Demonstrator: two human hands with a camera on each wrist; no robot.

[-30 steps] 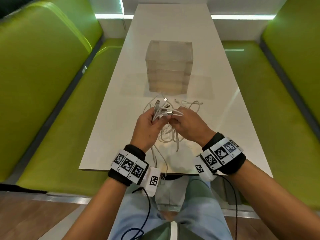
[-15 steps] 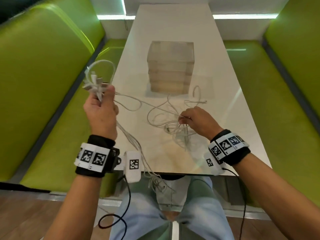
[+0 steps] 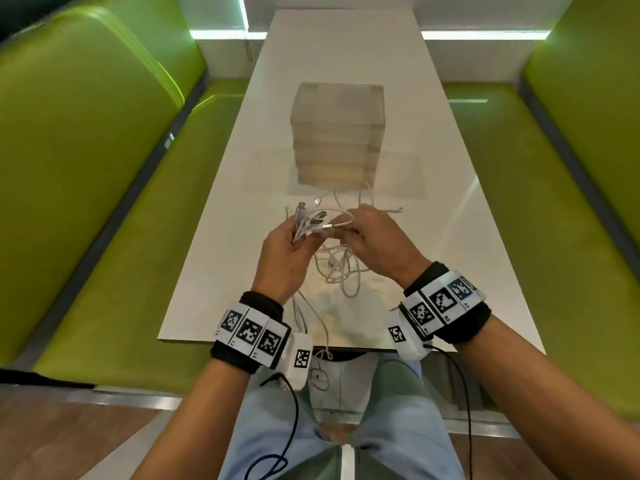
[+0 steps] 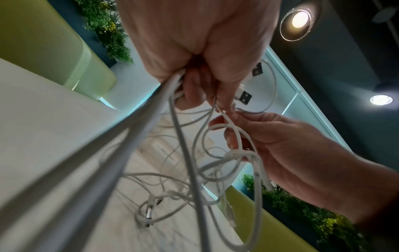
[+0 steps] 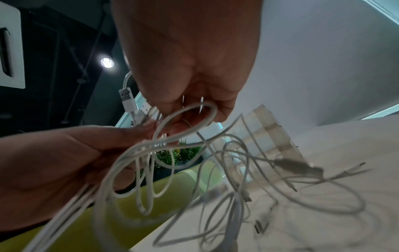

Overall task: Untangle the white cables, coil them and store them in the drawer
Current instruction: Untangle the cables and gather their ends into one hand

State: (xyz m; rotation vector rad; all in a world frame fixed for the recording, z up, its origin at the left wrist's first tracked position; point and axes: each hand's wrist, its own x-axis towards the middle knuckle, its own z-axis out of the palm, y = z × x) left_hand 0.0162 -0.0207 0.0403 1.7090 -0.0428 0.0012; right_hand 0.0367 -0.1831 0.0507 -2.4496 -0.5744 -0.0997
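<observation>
Over the near middle of the white table (image 3: 221, 271), my left hand (image 3: 304, 237) grips a bunch of white cable ends (image 3: 310, 221) whose plugs stick up. Beside it, my right hand (image 3: 349, 230) pinches a loop of one white cable (image 3: 341, 221). In the right wrist view that loop (image 5: 190, 117) curls under the right hand's fingertips (image 5: 185, 109). A loose tangle of white cables (image 3: 337, 270) hangs from both hands onto the table, and the left wrist view shows the tangle (image 4: 155, 204) too. Behind it stands the clear drawer unit (image 3: 337, 133), its drawers pushed in.
Green benches (image 3: 104, 202) run along both sides of the narrow table. Some cable strands (image 3: 320, 362) hang over the near table edge towards my lap. The black wrist-camera leads (image 3: 294, 427) dangle below my arms.
My left hand, which had pulled the cable ends out high to the left, has come back to the centre. My right hand rose from the tangle to meet it.
</observation>
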